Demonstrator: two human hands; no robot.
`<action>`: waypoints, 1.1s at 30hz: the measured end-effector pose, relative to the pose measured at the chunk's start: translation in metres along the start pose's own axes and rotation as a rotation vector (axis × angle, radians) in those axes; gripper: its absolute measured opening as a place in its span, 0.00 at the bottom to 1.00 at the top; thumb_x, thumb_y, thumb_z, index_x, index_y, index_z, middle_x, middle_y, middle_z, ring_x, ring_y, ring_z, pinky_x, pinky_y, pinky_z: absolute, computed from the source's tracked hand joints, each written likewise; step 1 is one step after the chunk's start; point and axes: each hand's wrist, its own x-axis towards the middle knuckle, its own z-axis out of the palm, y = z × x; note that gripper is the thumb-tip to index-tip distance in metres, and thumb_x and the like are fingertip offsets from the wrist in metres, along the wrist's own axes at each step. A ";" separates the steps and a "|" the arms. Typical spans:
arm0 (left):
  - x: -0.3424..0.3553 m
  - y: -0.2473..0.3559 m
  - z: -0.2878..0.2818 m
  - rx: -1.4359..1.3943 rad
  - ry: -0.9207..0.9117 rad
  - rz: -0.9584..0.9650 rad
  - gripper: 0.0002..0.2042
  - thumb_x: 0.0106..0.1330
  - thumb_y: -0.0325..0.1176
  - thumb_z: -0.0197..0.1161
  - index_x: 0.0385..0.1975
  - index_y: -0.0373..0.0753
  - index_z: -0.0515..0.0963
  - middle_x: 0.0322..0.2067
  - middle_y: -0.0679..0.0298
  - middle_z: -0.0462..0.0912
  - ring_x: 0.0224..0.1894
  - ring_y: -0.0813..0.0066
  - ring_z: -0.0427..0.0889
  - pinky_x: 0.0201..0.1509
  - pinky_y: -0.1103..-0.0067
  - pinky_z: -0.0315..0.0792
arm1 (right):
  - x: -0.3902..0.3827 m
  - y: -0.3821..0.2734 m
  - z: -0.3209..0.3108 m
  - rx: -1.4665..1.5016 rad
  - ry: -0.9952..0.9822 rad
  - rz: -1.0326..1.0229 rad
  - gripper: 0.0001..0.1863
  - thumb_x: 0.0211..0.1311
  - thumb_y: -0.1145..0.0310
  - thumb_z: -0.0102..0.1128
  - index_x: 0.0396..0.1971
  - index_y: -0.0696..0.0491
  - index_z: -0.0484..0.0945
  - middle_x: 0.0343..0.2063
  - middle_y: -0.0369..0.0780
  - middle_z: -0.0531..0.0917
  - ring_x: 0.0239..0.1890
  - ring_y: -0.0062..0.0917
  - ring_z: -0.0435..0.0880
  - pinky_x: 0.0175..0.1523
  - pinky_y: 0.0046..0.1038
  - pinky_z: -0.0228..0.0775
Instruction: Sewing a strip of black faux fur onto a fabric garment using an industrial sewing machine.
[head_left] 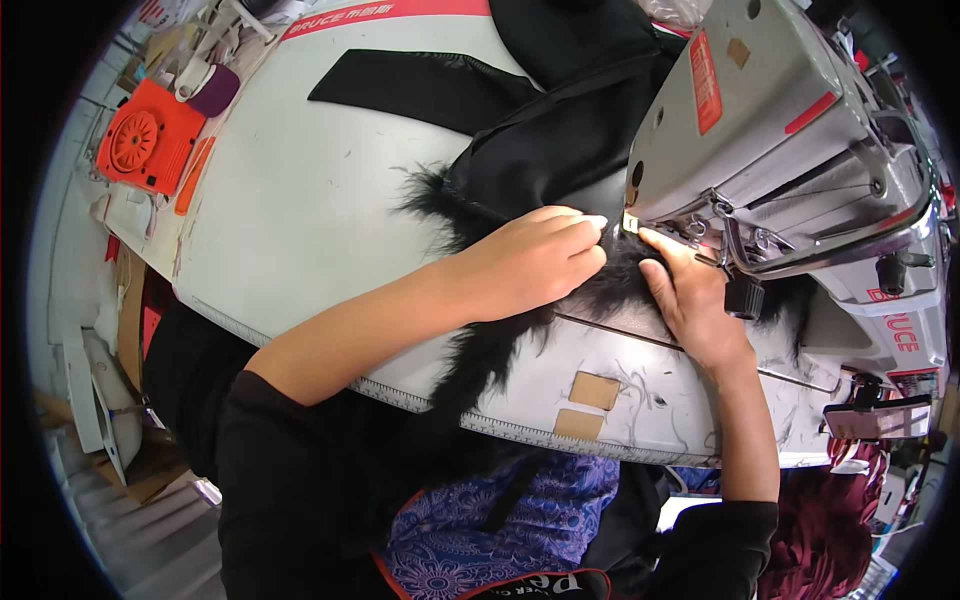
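Observation:
A black garment piece (550, 155) with smooth panels lies across the sewing table, and black fur trim (480, 360) runs along its near side and hangs over the front edge. My left hand (540, 258) is closed, its fingertips pinching the black garment just left of the needle area. On the other side, my right hand (695, 300) rests over the fur with thumb and index finger apart. Its index fingertip is close to the presser foot (630, 224) of the sewing machine (750, 120). The cloth right under the foot is partly hidden by my hands.
The machine head and its bent metal lever (830, 255) fill the right side. Two brown cardboard patches (595, 390) and loose fur strands are on the near tabletop. An orange device (150, 138), a purple thread spool (215, 92) and an orange-handled tool (195, 175) sit at the left edge.

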 end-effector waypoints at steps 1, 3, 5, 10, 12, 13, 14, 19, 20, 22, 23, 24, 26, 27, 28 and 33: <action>0.003 -0.001 0.000 -0.057 -0.091 -0.027 0.06 0.53 0.27 0.56 0.29 0.33 0.70 0.36 0.56 0.73 0.46 0.61 0.74 0.52 0.70 0.68 | -0.001 -0.001 -0.006 -0.030 -0.024 0.070 0.15 0.62 0.67 0.54 0.46 0.57 0.74 0.43 0.50 0.78 0.44 0.41 0.78 0.51 0.34 0.67; 0.006 -0.005 0.004 -0.118 -0.128 -0.027 0.09 0.53 0.26 0.56 0.34 0.33 0.73 0.36 0.57 0.73 0.43 0.62 0.74 0.50 0.72 0.68 | -0.003 0.000 -0.009 0.021 0.003 0.134 0.16 0.63 0.64 0.53 0.44 0.60 0.76 0.37 0.49 0.79 0.41 0.41 0.78 0.47 0.33 0.67; 0.010 -0.010 0.008 -0.063 -0.087 0.023 0.05 0.52 0.27 0.56 0.28 0.35 0.72 0.34 0.60 0.72 0.40 0.65 0.73 0.47 0.73 0.68 | -0.007 -0.001 -0.011 0.041 0.014 0.152 0.17 0.63 0.63 0.53 0.44 0.60 0.76 0.37 0.49 0.79 0.40 0.41 0.77 0.47 0.33 0.67; 0.015 -0.016 0.006 0.156 -0.064 0.172 0.02 0.51 0.29 0.56 0.22 0.39 0.71 0.30 0.66 0.72 0.36 0.72 0.72 0.43 0.76 0.66 | -0.020 -0.003 -0.009 0.041 0.067 0.123 0.19 0.59 0.66 0.56 0.49 0.58 0.72 0.44 0.50 0.76 0.46 0.42 0.74 0.52 0.35 0.64; 0.017 -0.017 0.005 0.232 -0.031 0.239 0.02 0.50 0.29 0.57 0.21 0.40 0.72 0.28 0.69 0.72 0.37 0.76 0.73 0.43 0.77 0.66 | -0.025 -0.005 -0.005 -0.059 0.078 0.064 0.21 0.56 0.69 0.58 0.50 0.56 0.72 0.46 0.49 0.75 0.47 0.41 0.74 0.52 0.36 0.64; 0.016 -0.016 0.006 0.233 -0.032 0.238 0.02 0.50 0.29 0.57 0.21 0.40 0.72 0.28 0.69 0.72 0.37 0.76 0.73 0.43 0.77 0.66 | -0.026 -0.004 -0.003 -0.159 0.089 0.004 0.23 0.53 0.72 0.60 0.51 0.55 0.71 0.48 0.47 0.74 0.48 0.41 0.74 0.52 0.36 0.64; 0.016 -0.016 0.006 0.234 -0.018 0.240 0.02 0.50 0.29 0.57 0.21 0.40 0.72 0.27 0.69 0.72 0.37 0.77 0.73 0.43 0.78 0.66 | -0.026 -0.004 -0.003 -0.160 0.090 0.004 0.23 0.53 0.72 0.60 0.51 0.55 0.71 0.48 0.47 0.74 0.48 0.41 0.74 0.52 0.36 0.64; 0.017 -0.017 0.004 0.251 0.007 0.255 0.03 0.48 0.29 0.57 0.22 0.40 0.73 0.26 0.70 0.72 0.36 0.77 0.73 0.42 0.79 0.66 | -0.012 -0.003 0.000 -0.293 0.130 -0.294 0.22 0.42 0.79 0.62 0.44 0.55 0.74 0.42 0.43 0.76 0.44 0.36 0.76 0.47 0.34 0.69; 0.016 -0.018 0.005 0.230 0.009 0.275 0.04 0.48 0.29 0.57 0.23 0.39 0.74 0.26 0.69 0.73 0.36 0.77 0.74 0.42 0.79 0.66 | -0.008 -0.001 0.002 -0.198 0.102 -0.365 0.21 0.41 0.81 0.61 0.41 0.57 0.75 0.40 0.43 0.76 0.42 0.36 0.77 0.46 0.33 0.69; 0.013 -0.016 0.004 0.220 0.012 0.294 0.05 0.47 0.29 0.57 0.24 0.38 0.75 0.26 0.68 0.73 0.36 0.76 0.74 0.42 0.79 0.66 | -0.005 0.002 0.000 -0.088 0.101 -0.378 0.19 0.39 0.83 0.60 0.37 0.58 0.76 0.37 0.43 0.77 0.39 0.36 0.77 0.44 0.33 0.69; 0.011 -0.010 0.006 0.238 0.015 0.268 0.06 0.47 0.29 0.57 0.25 0.36 0.75 0.26 0.67 0.73 0.36 0.76 0.74 0.42 0.79 0.66 | -0.008 0.007 0.001 -0.066 0.062 -0.362 0.19 0.38 0.83 0.60 0.37 0.59 0.76 0.37 0.43 0.77 0.39 0.36 0.77 0.44 0.33 0.69; 0.010 -0.004 0.007 0.255 0.018 0.241 0.07 0.47 0.29 0.57 0.26 0.35 0.76 0.26 0.66 0.73 0.37 0.75 0.74 0.41 0.78 0.66 | -0.009 0.010 0.002 -0.044 0.024 -0.345 0.20 0.37 0.83 0.59 0.37 0.59 0.76 0.37 0.43 0.77 0.39 0.35 0.77 0.44 0.32 0.69; 0.009 0.003 0.005 0.292 0.027 0.223 0.09 0.48 0.30 0.57 0.27 0.33 0.76 0.26 0.65 0.73 0.37 0.74 0.75 0.40 0.78 0.66 | -0.011 0.006 0.004 -0.086 0.096 -0.405 0.21 0.37 0.82 0.59 0.38 0.58 0.77 0.38 0.41 0.78 0.40 0.33 0.77 0.44 0.31 0.70; 0.008 0.006 0.000 0.286 -0.066 0.173 0.10 0.50 0.29 0.57 0.31 0.32 0.76 0.31 0.63 0.76 0.41 0.72 0.75 0.43 0.76 0.67 | -0.013 0.000 0.003 -0.181 0.147 -0.419 0.21 0.37 0.82 0.58 0.39 0.57 0.77 0.39 0.40 0.78 0.41 0.32 0.77 0.45 0.30 0.71; 0.007 0.008 -0.003 0.277 -0.159 0.123 0.11 0.53 0.28 0.57 0.35 0.32 0.76 0.37 0.60 0.78 0.45 0.70 0.76 0.46 0.73 0.67 | -0.014 -0.005 0.002 -0.277 0.198 -0.430 0.21 0.37 0.81 0.58 0.39 0.57 0.78 0.40 0.39 0.79 0.41 0.31 0.78 0.45 0.29 0.72; 0.007 0.010 -0.006 0.230 -0.225 0.042 0.11 0.53 0.28 0.56 0.36 0.33 0.76 0.37 0.63 0.76 0.45 0.70 0.74 0.50 0.72 0.65 | -0.014 -0.007 0.008 -0.186 0.235 -0.390 0.21 0.38 0.81 0.59 0.39 0.56 0.78 0.40 0.38 0.79 0.43 0.31 0.77 0.47 0.29 0.71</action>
